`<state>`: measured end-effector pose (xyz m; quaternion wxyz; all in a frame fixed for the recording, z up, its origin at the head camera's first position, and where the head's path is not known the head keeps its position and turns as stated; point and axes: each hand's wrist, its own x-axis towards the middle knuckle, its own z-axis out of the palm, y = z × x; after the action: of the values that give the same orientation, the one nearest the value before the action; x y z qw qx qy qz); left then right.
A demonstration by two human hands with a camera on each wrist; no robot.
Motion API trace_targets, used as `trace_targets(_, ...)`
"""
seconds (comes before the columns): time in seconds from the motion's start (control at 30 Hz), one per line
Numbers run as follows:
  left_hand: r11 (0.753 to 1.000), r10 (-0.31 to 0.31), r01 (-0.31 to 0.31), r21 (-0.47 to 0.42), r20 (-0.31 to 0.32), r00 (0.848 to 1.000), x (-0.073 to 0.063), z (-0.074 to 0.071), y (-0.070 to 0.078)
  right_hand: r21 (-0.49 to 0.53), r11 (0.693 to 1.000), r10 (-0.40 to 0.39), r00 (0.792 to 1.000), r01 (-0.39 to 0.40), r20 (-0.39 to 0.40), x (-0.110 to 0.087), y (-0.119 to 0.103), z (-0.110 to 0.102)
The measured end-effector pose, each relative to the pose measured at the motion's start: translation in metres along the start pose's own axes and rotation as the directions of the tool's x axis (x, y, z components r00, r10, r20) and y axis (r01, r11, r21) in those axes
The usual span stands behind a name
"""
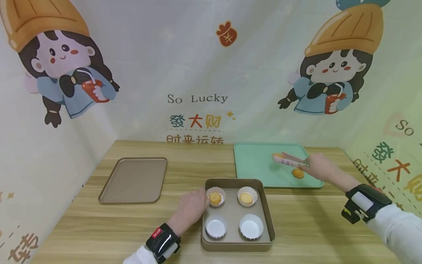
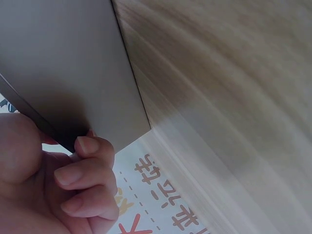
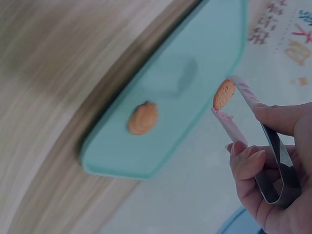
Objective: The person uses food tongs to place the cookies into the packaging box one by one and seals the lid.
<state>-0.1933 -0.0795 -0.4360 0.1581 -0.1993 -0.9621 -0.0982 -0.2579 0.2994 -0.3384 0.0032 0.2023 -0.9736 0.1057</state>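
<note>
My right hand [image 1: 318, 167] grips a pair of small tongs [image 1: 294, 160] with pink-and-white tips. Between the tips is a golden-brown cookie [image 3: 224, 94], held above the mint-green tray [image 1: 257, 176]. A ridged cookie [image 3: 143, 118] lies on that tray. My left hand [image 1: 191, 209] is at the left rim of a square, deep baking pan [image 1: 237, 247], its thumb and curled fingers pinching the rim in the left wrist view. Inside the pan, the two far paper cups each hold a cookie [image 1: 215, 198], while the two near paper cups [image 1: 251, 226] show bare white bottoms.
A shallow brown baking tray [image 1: 133, 181] lies at the left of the wooden table [image 1: 178, 167]. The green tray stands behind the pan and to its right. A printed cloth backdrop [image 1: 145, 69] rises along the table's back and sides.
</note>
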Motion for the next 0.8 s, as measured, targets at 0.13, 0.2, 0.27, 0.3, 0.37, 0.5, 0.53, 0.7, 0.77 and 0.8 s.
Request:
trace_targets(0.13,1.0,-0.005,0.005,-0.014,0.005,1.0,0.0,-0.002,0.0,-0.025,0.997,-0.074,0.995,0.072,-0.074,-0.008,-0.019,-0.009)
trace_targets(0.2,1.0,-0.008,0.009,-0.02,0.014,1.0,0.001,-0.002,0.0,-0.05,0.99,-0.137,0.983,0.132,-0.122,-0.013,-0.033,-0.011)
trace_targets(0.27,1.0,-0.015,0.015,-0.024,0.026,1.0,0.001,-0.002,-0.001,-0.079,0.978,-0.204,0.965,0.193,-0.163,-0.02,-0.048,-0.012)
trace_targets(0.3,1.0,-0.017,0.018,-0.026,0.032,0.999,0.001,-0.002,-0.001,-0.091,0.971,-0.236,0.955,0.223,-0.178,-0.023,-0.056,-0.011)
trace_targets(0.37,1.0,-0.016,0.017,-0.024,0.038,0.999,0.001,-0.003,0.0,-0.085,0.96,-0.279,0.94,0.267,-0.195,-0.03,-0.069,-0.009)
trace_targets(0.5,0.999,-0.015,0.016,-0.03,0.04,0.999,0.001,-0.005,0.0,-0.088,0.922,-0.388,0.89,0.378,-0.241,-0.041,-0.092,0.001)
trace_targets(0.53,0.999,-0.015,0.017,-0.031,0.039,0.999,0.001,-0.005,0.0,-0.085,0.91,-0.415,0.876,0.407,-0.248,-0.043,-0.096,0.004)
trace_targets(0.7,0.999,-0.015,0.016,-0.037,0.037,0.999,0.002,-0.005,0.0,-0.057,0.862,-0.504,0.84,0.504,-0.202,-0.053,-0.117,0.02)
trace_targets(0.77,0.999,-0.016,0.018,-0.044,0.045,0.999,0.001,-0.005,0.0,-0.047,0.853,-0.52,0.837,0.52,-0.17,-0.057,-0.124,0.027)
trace_targets(0.8,0.999,-0.015,0.017,-0.045,0.049,0.999,0.001,-0.005,0.0,-0.055,0.848,-0.529,0.834,0.527,-0.159,-0.059,-0.127,0.03)
